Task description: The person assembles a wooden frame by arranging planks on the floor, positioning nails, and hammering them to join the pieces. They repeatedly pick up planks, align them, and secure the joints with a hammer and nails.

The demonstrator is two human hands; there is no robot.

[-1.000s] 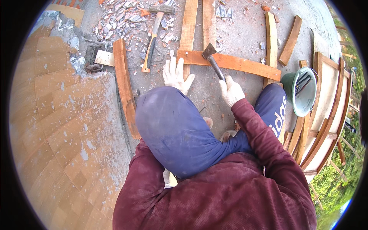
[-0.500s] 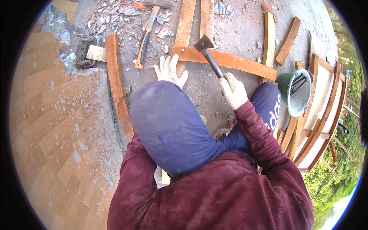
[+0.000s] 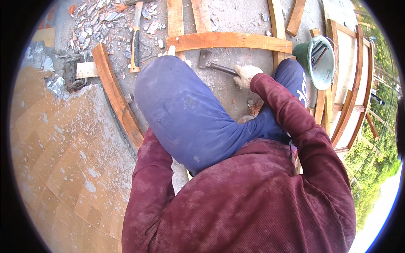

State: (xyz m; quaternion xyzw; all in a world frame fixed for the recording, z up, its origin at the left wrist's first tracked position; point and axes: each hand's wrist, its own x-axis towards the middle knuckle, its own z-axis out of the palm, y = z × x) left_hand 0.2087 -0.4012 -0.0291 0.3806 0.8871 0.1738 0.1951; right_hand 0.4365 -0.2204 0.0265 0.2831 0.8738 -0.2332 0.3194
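My right hand (image 3: 247,76), in a pale work glove, is closed round the handle of a hammer (image 3: 222,68). Its dark head rests low, just on my side of an orange-brown crosspiece (image 3: 230,40). That board lies across two lengthwise timbers (image 3: 175,19) and a third timber (image 3: 276,25) at its right end. Beyond my raised left knee, only some gloved fingers of my left hand (image 3: 172,51) show. They are apart, close to the crosspiece's left end; the knee hides the palm.
A second hammer (image 3: 135,46) with an orange-and-black handle lies among broken rubble (image 3: 101,27). To the right, a green bucket (image 3: 314,63) holds several tools beside a wood-framed panel (image 3: 348,90). A curved timber (image 3: 116,95) borders the tan tiled surface (image 3: 63,164) on my left.
The hammer has come down from over the crosspiece to my side of it. My left hand has slipped mostly behind my knee. The whole view has shifted, with the boards now higher up.
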